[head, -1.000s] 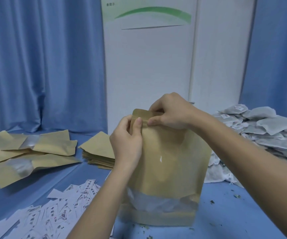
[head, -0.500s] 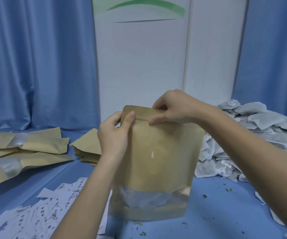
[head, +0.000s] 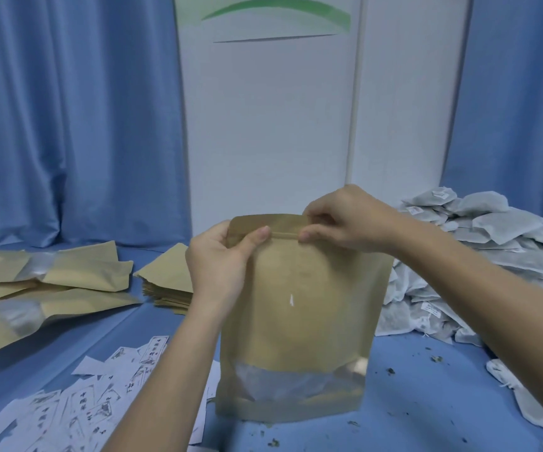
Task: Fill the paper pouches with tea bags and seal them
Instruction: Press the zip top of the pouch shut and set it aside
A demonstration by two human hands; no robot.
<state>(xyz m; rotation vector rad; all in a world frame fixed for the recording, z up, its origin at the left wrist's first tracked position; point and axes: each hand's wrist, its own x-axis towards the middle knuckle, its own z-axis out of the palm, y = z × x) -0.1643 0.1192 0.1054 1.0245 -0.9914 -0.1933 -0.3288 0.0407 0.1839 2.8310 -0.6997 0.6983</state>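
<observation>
Standing upright on the blue table (head: 426, 402), a kraft paper stand-up pouch (head: 299, 305) occupies the centre of the view, its clear window (head: 293, 384) low on the front panel. Pale contents show through that window, though the film is too cloudy to tell their exact form. The left hand (head: 221, 259) grips the pouch's upper left corner, thumb laid across the front just on the zip strip and fingers curled behind. The right hand (head: 348, 220) pinches the top edge near its middle, thumb on the front of the strip and fingers over the rim. Between the two thumbs a short stretch of the zip line is visible.

To the right, a heap of tea bags (head: 479, 256) rises behind and beside the pouch, touching its right edge as seen from this angle; a few stray bags (head: 524, 396) lie apart near the right border. Dark tea crumbs (head: 391, 371) are scattered on the table around the pouch's base. At far left, several filled pouches (head: 45, 288) lie flat and overlapping. Just behind the left hand sits a neat stack of empty flat pouches (head: 166, 282). Printed paper slips (head: 77, 399) are strewn over the near left of the table, some touching the pouch's lower left corner. Blue curtains (head: 68, 119) flank a white panel (head: 263, 125) behind.
</observation>
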